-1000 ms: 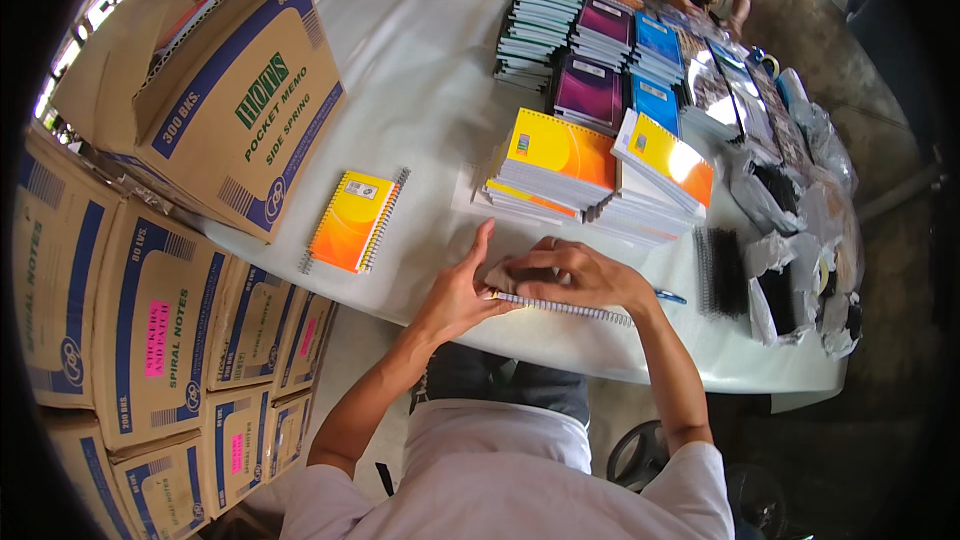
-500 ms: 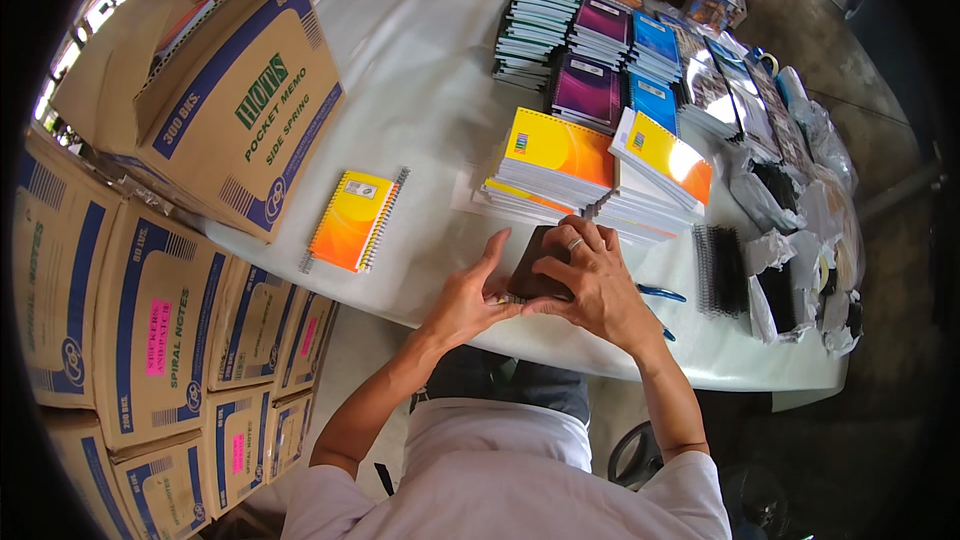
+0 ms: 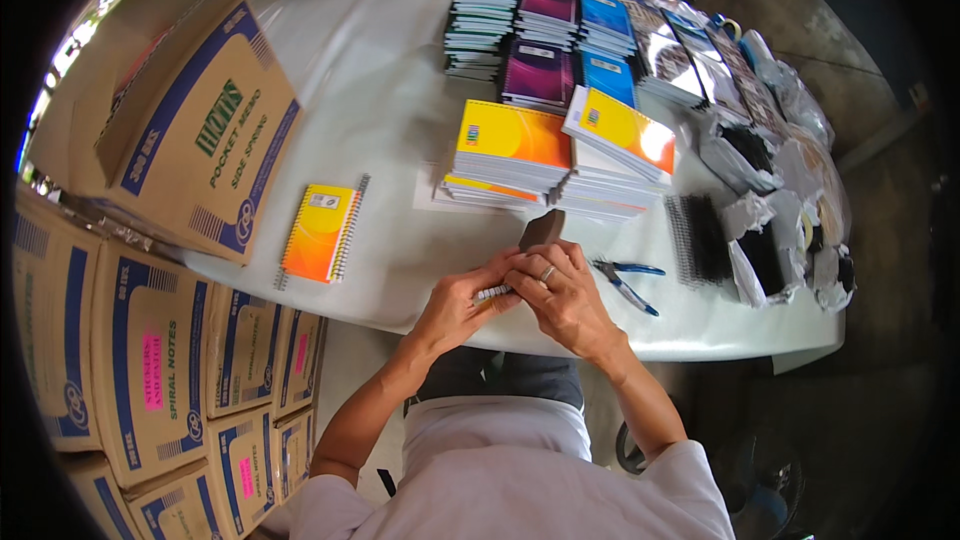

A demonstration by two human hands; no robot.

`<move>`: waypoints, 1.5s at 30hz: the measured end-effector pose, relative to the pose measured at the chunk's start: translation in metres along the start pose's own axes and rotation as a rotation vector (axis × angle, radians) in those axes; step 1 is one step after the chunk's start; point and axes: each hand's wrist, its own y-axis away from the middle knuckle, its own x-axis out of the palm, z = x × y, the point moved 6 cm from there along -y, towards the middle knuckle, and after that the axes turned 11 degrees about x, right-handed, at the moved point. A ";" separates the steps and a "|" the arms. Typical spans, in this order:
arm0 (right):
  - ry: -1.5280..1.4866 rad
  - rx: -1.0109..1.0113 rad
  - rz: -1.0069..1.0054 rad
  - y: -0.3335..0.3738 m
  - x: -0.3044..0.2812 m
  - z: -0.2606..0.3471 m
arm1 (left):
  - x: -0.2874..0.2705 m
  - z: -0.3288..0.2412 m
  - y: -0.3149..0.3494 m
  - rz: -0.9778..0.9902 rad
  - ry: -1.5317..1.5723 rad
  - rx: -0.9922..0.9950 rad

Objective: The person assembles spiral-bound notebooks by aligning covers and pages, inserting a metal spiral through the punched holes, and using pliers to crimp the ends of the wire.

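Observation:
Near the table's front edge, both hands grip a small notebook (image 3: pixel 541 229) with a brown board back, tilted up on edge. My left hand (image 3: pixel 452 308) pinches its left end, where a bit of white spiral edge shows. Over its near side my right hand (image 3: pixel 560 300), with a ring on it, wraps its fingers; the hands cover most of the notebook. Blue-handled pliers (image 3: pixel 630 283) lie just right of my right hand. Beyond the hands are two stacks of yellow-orange notebooks (image 3: pixel 512 140) (image 3: pixel 622 145). Spiral-bound yellow-orange notebooks (image 3: pixel 322 232) lie on the left.
The pale-covered table (image 3: pixel 390 110) curves toward me. Black coils (image 3: pixel 705 238) and plastic bags (image 3: pixel 760 240) of coils sit at the right. Purple (image 3: pixel 540 70), blue (image 3: pixel 606 75) and green-edged notebook stacks (image 3: pixel 485 15) stand farther back. Cardboard boxes (image 3: pixel 215 135) line the left.
The brown-backed notebook has turned from lying flatter to more on edge, and my hands have closed in around it. The view has shifted, baring more of the pliers.

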 end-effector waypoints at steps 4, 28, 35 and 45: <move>-0.155 0.417 -0.208 0.029 -0.031 -0.049 | -0.022 -0.032 0.003 -0.138 -0.097 0.039; -0.654 0.491 0.366 0.050 0.007 0.009 | 0.000 -0.051 0.019 -0.123 -0.917 0.291; -0.679 0.342 0.462 0.024 -0.010 -0.007 | -0.041 -0.071 0.028 -0.169 -1.004 0.360; 0.355 0.348 -0.048 0.058 -0.024 -0.091 | -0.187 0.002 0.073 0.215 -1.135 -0.087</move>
